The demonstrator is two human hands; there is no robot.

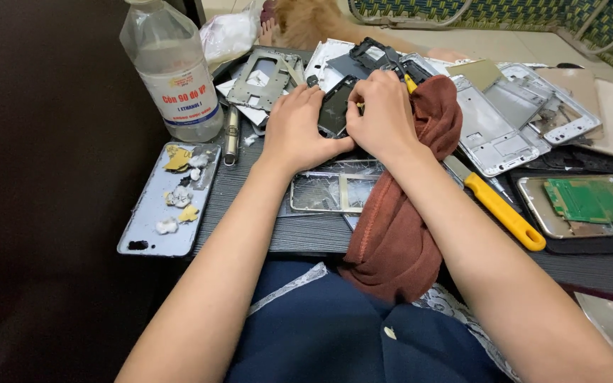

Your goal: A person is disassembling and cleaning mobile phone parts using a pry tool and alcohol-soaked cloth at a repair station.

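A head-worn camera looks down at two bare forearms reaching over a dark, ribbed counter [306, 230] crowded with phone parts.

At far left stands a clear plastic bottle [172, 67] with a white label, about half full of clear liquid. In front of it lies a pale blue phone back cover [152, 213], flat, with scraps of yellow and white material piled on it. Just to its right a slim metal pen-shaped tool [232, 135] lies on the counter.

The left hand [296, 131] is curled, fingers bent around the left edge of a small black phone part [335, 106], gripping it. The right hand [384, 113] is also closed, knuckles up, pressing on the right side of the same part; a yellow-tipped tool [410, 84] pokes out above its fingers, though how it is held cannot be made out. The black part is dark and glossy, held upright just above the counter between both hands, mostly hidden by them.

Below the hands lies a cracked glass phone panel [335, 190]. A rust-brown cloth [406, 213] is draped from under the right wrist down over the counter edge. Further right lie a yellow-handled utility knife [501, 209], several silver phone frames [491, 128], and a green circuit board [594, 200] in a metal frame.
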